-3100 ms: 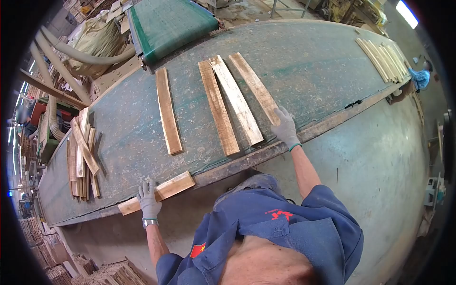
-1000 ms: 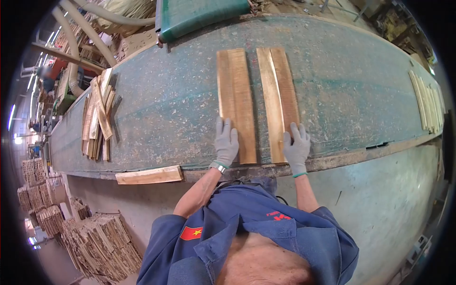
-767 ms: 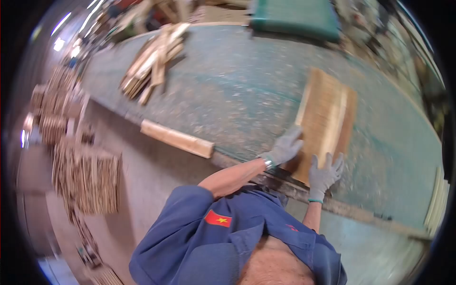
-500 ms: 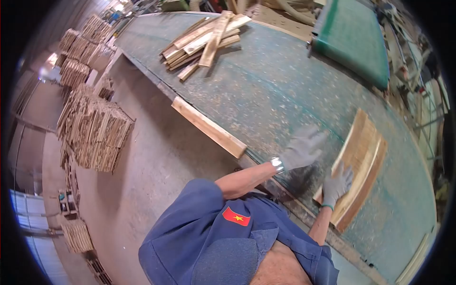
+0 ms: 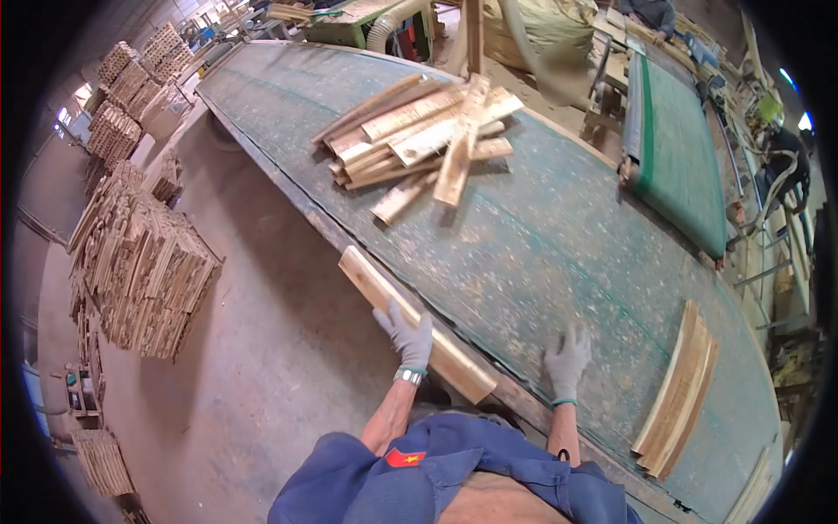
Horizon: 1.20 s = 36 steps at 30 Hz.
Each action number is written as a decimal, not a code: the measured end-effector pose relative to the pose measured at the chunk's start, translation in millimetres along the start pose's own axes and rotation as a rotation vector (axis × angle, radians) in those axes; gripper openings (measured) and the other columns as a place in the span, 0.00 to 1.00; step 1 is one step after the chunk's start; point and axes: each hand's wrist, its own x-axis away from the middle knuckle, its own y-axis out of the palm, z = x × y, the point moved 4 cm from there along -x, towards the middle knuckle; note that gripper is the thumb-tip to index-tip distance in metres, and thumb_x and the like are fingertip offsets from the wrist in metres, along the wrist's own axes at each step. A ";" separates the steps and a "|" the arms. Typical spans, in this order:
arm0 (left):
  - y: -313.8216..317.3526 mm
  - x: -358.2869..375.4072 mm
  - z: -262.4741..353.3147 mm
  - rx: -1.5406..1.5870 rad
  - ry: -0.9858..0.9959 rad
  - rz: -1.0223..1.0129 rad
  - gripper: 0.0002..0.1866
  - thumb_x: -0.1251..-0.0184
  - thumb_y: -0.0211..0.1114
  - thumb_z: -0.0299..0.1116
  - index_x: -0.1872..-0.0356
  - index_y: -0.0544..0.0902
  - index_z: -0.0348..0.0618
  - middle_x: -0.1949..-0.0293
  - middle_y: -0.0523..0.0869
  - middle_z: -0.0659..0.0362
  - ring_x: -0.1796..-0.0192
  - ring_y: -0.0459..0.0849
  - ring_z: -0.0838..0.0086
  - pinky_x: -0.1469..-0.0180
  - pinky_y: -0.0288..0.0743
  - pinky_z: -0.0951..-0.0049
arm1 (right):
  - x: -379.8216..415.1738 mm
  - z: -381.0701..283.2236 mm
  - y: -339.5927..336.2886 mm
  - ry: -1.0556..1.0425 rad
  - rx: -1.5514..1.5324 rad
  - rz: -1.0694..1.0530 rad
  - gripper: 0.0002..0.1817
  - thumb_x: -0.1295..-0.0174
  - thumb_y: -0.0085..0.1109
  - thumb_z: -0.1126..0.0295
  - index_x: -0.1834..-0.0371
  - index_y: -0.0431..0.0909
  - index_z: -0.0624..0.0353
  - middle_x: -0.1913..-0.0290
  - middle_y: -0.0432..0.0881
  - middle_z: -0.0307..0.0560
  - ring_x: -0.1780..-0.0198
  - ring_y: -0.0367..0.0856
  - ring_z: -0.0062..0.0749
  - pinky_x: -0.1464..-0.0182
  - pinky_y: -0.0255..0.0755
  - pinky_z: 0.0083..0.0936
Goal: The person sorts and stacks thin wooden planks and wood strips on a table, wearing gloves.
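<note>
My left hand (image 5: 407,336), in a grey glove with a watch at the wrist, lies against a wooden board (image 5: 458,362) along the table's near edge. Its fingers are spread over the board's outer side and top. My right hand (image 5: 567,358), gloved too, is over the green, dust-strewn table (image 5: 524,262) with fingers stretched out and nothing in them. To its right, curved wooden boards (image 5: 679,393) lie side by side on the tabletop, apart from the hand.
A loose pile of wooden strips (image 5: 419,131) is on the table's far part. Behind the table stands a green conveyor belt (image 5: 676,157). Tall wood stacks (image 5: 148,271) occupy the floor at left. Another person (image 5: 650,13) is at the back, one more (image 5: 790,166) at far right.
My left hand has gone from above the table to the board on the near edge. The right hand has let go of the curved boards and moved left. The view has shifted.
</note>
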 end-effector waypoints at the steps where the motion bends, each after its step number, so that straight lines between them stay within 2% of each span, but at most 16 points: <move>1: -20.9 -20.3 -6.6 0.018 -0.026 0.024 0.49 0.45 0.74 0.36 0.23 0.56 0.45 0.23 0.41 0.31 0.20 0.46 0.43 0.23 0.50 0.59 | -9.3 -27.5 19.0 -0.051 -0.025 0.003 0.34 0.45 0.66 0.59 0.33 0.72 0.51 0.26 0.65 0.59 0.26 0.61 0.60 0.28 0.55 0.53; 5: -95.5 -115.5 -20.5 -0.084 -0.203 0.112 0.50 0.47 0.76 0.33 0.24 0.58 0.37 0.24 0.53 0.35 0.22 0.54 0.50 0.24 0.53 0.61 | -41.5 -121.6 49.3 -0.131 -0.093 -0.024 0.34 0.44 0.64 0.57 0.32 0.71 0.51 0.26 0.64 0.59 0.25 0.59 0.59 0.28 0.53 0.53; 8: -133.7 -183.4 -45.7 0.213 -0.110 0.165 0.49 0.48 0.77 0.37 0.25 0.61 0.37 0.27 0.62 0.35 0.26 0.64 0.51 0.26 0.59 0.63 | -68.8 -184.1 74.4 -0.151 -0.023 -0.094 0.32 0.41 0.61 0.55 0.32 0.71 0.52 0.26 0.64 0.58 0.25 0.59 0.58 0.26 0.49 0.54; 9: -143.2 -198.6 -50.1 0.254 -0.104 0.217 0.47 0.48 0.78 0.36 0.27 0.64 0.33 0.30 0.71 0.40 0.30 0.71 0.56 0.28 0.62 0.65 | -72.4 -200.3 86.1 -0.150 0.018 -0.123 0.32 0.40 0.59 0.54 0.32 0.71 0.51 0.26 0.65 0.58 0.25 0.59 0.58 0.25 0.48 0.55; 10: -157.8 -204.2 -29.2 0.288 -0.141 0.218 0.46 0.46 0.76 0.34 0.26 0.62 0.32 0.29 0.69 0.42 0.30 0.70 0.60 0.28 0.62 0.67 | -73.8 -216.0 94.7 -0.211 0.050 -0.107 0.31 0.39 0.58 0.54 0.32 0.71 0.51 0.26 0.65 0.58 0.24 0.58 0.57 0.25 0.46 0.55; 13: -176.6 -229.4 -47.0 0.512 -0.201 0.302 0.46 0.44 0.74 0.29 0.26 0.60 0.29 0.28 0.67 0.45 0.30 0.68 0.61 0.28 0.60 0.68 | -68.8 -238.6 105.7 -0.325 0.062 -0.085 0.31 0.39 0.57 0.53 0.33 0.72 0.52 0.27 0.67 0.55 0.24 0.58 0.55 0.23 0.44 0.54; 14: -190.7 -237.2 -45.8 0.621 -0.311 0.348 0.44 0.42 0.71 0.30 0.25 0.59 0.30 0.27 0.66 0.46 0.29 0.68 0.61 0.27 0.60 0.68 | -73.6 -246.4 110.3 -0.332 0.032 -0.088 0.31 0.39 0.58 0.53 0.33 0.72 0.52 0.27 0.68 0.55 0.24 0.58 0.55 0.23 0.43 0.54; 16: -201.7 -256.5 -68.2 0.594 -0.333 0.353 0.41 0.37 0.65 0.33 0.24 0.58 0.32 0.27 0.65 0.47 0.29 0.68 0.61 0.28 0.61 0.67 | -68.4 -239.2 99.9 -0.340 0.023 -0.095 0.31 0.40 0.58 0.54 0.33 0.72 0.53 0.28 0.68 0.55 0.24 0.59 0.55 0.23 0.43 0.54; 20: -204.4 -311.1 -43.2 0.737 -0.258 0.333 0.36 0.32 0.59 0.33 0.25 0.60 0.30 0.27 0.66 0.48 0.29 0.67 0.61 0.27 0.59 0.68 | -67.1 -229.4 110.6 -0.269 -0.126 -0.038 0.30 0.43 0.63 0.62 0.35 0.73 0.54 0.30 0.70 0.57 0.28 0.64 0.56 0.27 0.52 0.54; 21: -200.8 -327.1 -28.8 0.737 -0.214 0.295 0.35 0.32 0.58 0.31 0.26 0.60 0.30 0.27 0.66 0.48 0.28 0.66 0.61 0.26 0.58 0.68 | -60.5 -238.7 114.9 -0.291 -0.150 0.091 0.30 0.43 0.64 0.66 0.35 0.73 0.56 0.35 0.74 0.60 0.35 0.71 0.56 0.32 0.62 0.51; 24: -189.3 -386.8 -0.4 0.685 -0.066 0.206 0.30 0.30 0.57 0.25 0.27 0.64 0.30 0.26 0.65 0.49 0.27 0.65 0.62 0.25 0.57 0.67 | -57.5 -363.3 99.2 -0.372 -0.592 -0.242 0.32 0.43 0.66 0.65 0.34 0.71 0.59 0.42 0.80 0.60 0.44 0.78 0.52 0.39 0.70 0.44; 26: -179.9 -424.8 18.7 0.748 0.044 0.173 0.31 0.32 0.58 0.22 0.27 0.63 0.31 0.27 0.66 0.49 0.26 0.63 0.63 0.24 0.55 0.68 | -59.1 -478.6 89.6 -0.209 -0.848 -0.693 0.32 0.41 0.66 0.62 0.35 0.71 0.62 0.48 0.82 0.57 0.51 0.82 0.40 0.46 0.75 0.34; 29: -195.6 -479.7 49.9 0.648 0.132 0.118 0.36 0.31 0.60 0.23 0.24 0.55 0.31 0.25 0.60 0.46 0.24 0.58 0.62 0.24 0.53 0.66 | -56.9 -592.1 126.3 -0.392 -1.013 -0.787 0.29 0.41 0.66 0.62 0.37 0.74 0.63 0.51 0.83 0.49 0.54 0.80 0.29 0.49 0.75 0.28; 30: -201.8 -508.0 39.5 0.585 0.167 0.133 0.40 0.32 0.62 0.23 0.23 0.50 0.32 0.28 0.64 0.45 0.27 0.64 0.60 0.26 0.58 0.64 | -56.6 -625.3 146.1 -0.280 -1.027 -0.894 0.28 0.41 0.65 0.63 0.38 0.75 0.63 0.52 0.83 0.47 0.55 0.80 0.27 0.49 0.75 0.27; 32: -233.7 -553.7 44.1 0.767 0.096 0.058 0.43 0.34 0.64 0.22 0.23 0.48 0.31 0.25 0.59 0.48 0.27 0.64 0.63 0.27 0.60 0.68 | -57.5 -676.9 173.0 -0.041 -1.012 -1.100 0.26 0.41 0.64 0.65 0.40 0.76 0.63 0.54 0.82 0.43 0.56 0.79 0.23 0.51 0.74 0.24; 36: -301.3 -643.0 52.6 0.809 0.084 0.018 0.46 0.36 0.66 0.24 0.22 0.47 0.33 0.32 0.67 0.45 0.34 0.71 0.64 0.32 0.67 0.68 | -89.2 -758.0 189.3 -0.097 -1.066 -0.976 0.26 0.44 0.63 0.70 0.41 0.77 0.63 0.57 0.81 0.39 0.57 0.78 0.21 0.52 0.74 0.22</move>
